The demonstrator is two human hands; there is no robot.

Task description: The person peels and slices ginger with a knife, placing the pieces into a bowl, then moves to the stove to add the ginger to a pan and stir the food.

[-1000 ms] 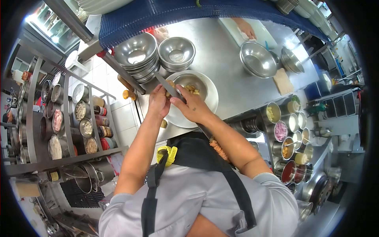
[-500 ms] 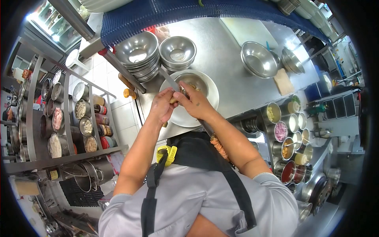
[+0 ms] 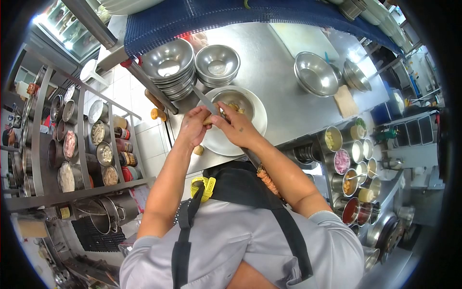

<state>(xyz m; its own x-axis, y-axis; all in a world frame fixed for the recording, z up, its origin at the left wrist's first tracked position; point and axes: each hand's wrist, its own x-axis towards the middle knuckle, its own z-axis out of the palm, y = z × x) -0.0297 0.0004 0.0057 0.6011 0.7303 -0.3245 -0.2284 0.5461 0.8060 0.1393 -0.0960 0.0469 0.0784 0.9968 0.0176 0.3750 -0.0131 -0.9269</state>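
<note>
At the worktop's (image 3: 284,108) near-left corner, over a plate (image 3: 260,120): a food piece (image 3: 208,120) is being pinched by the left hand (image 3: 194,126); a knife (image 3: 204,100) is being gripped by the right hand (image 3: 236,126); the piece is being held closer to the near edge than a second ago, suggesting a changed grip.

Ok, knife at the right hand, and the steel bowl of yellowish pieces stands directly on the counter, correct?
Not directly on the counter: the head view shows the steel bowl standing on a white plate. The knife is at the right hand.
</note>
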